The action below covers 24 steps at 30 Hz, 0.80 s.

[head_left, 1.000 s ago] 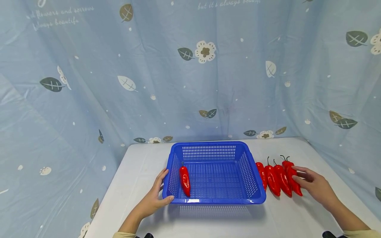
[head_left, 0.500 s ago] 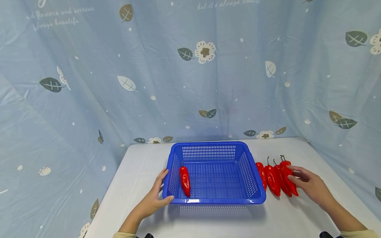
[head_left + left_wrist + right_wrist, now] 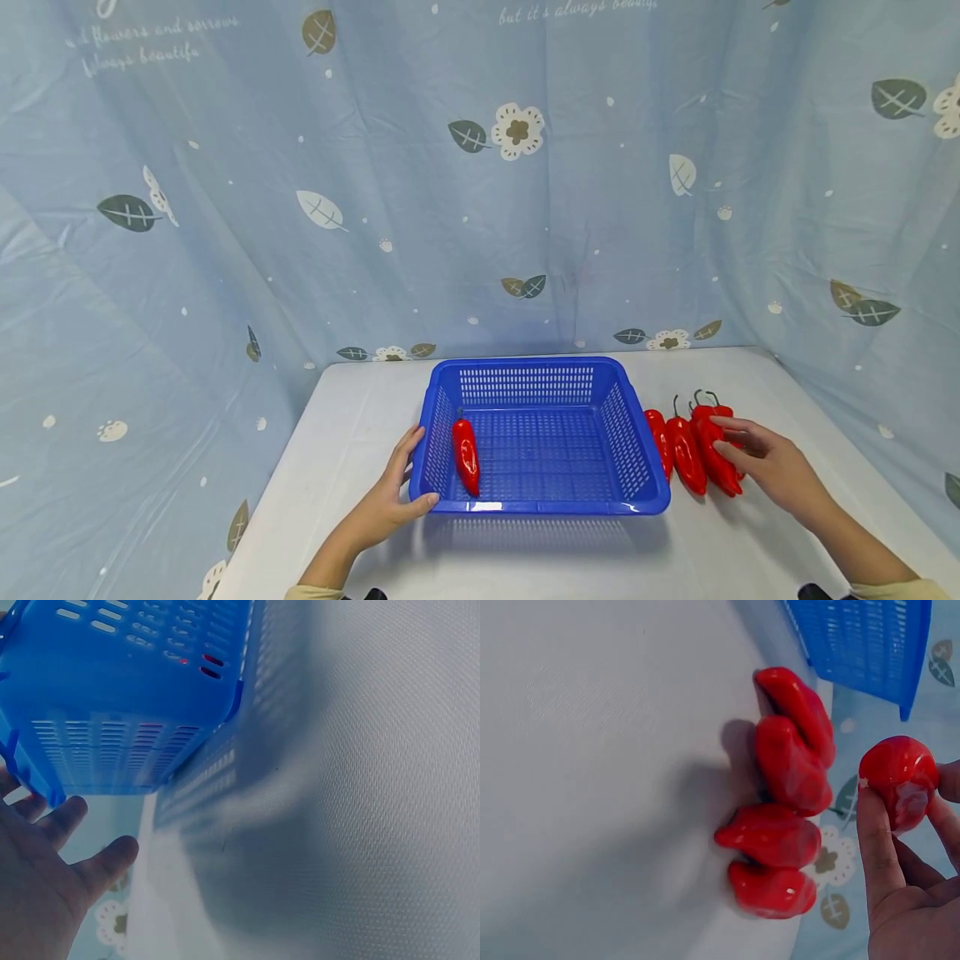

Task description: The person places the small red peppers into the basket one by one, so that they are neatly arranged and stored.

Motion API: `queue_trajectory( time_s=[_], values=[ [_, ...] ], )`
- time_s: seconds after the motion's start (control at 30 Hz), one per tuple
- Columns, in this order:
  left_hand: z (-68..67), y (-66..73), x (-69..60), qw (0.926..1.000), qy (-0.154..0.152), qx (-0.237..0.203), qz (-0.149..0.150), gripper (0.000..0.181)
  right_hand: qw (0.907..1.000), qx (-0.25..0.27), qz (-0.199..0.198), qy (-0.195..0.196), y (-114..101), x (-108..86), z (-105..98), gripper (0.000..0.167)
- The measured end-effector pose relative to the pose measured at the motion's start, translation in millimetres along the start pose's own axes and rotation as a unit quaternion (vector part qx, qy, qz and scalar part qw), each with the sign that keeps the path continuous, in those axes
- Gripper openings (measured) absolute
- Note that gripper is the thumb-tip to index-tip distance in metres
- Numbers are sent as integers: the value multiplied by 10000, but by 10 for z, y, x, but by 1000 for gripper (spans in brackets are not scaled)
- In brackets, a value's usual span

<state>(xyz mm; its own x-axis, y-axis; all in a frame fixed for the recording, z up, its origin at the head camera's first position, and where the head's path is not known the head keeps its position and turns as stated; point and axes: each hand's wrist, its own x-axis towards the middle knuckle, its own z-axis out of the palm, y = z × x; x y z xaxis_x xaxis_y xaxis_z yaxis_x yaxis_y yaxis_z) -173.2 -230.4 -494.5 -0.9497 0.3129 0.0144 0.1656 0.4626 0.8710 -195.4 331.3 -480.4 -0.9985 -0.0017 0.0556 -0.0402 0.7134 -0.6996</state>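
Note:
My left hand (image 3: 386, 500) rests against the near left corner of a blue plastic basket (image 3: 540, 507), thumb on the front rim, other fingers along the left side. In the left wrist view, those fingers (image 3: 71, 817) look fairly straight beside the basket wall. One red chili pepper (image 3: 466, 457) lies inside the basket at its left. To the basket's right, my right hand (image 3: 783, 471) pinches another red chili pepper (image 3: 900, 780) between thumb and fingers, lifted above the table. Below it, several more red peppers (image 3: 772, 836) lie in a row, partly hidden in the head view.
A white table (image 3: 555, 571) carries everything. Blue patterned cloth (image 3: 420, 208) hangs behind the table and along both sides. The basket's right wall (image 3: 628, 446) stands close to the nearest pepper (image 3: 658, 437) of the row.
My right hand has moved left with the pepper it holds, from the row's right end to over the neighbouring peppers. My left hand and the basket have stayed put.

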Motion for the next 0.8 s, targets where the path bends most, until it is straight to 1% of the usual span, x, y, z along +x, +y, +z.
queue_trajectory(
  time_s=[0.17,0.33,0.43,0.8],
  values=[
    [0,1,-3,10000,11,-29,-4,99,10000,37,-72,-30,-80,4,21,61],
    [2,-1,-1,10000,14,-22,-14,99,9999,123,-9,-98,-162,-2,34,63],
    [1,3,-1,10000,18,-40,-1,99,9998,192,-36,-107,-214,-5,45,63],
    [10,4,-3,10000,39,-56,-35,99,9992,94,-390,-34,-351,7,76,56]
  ],
)
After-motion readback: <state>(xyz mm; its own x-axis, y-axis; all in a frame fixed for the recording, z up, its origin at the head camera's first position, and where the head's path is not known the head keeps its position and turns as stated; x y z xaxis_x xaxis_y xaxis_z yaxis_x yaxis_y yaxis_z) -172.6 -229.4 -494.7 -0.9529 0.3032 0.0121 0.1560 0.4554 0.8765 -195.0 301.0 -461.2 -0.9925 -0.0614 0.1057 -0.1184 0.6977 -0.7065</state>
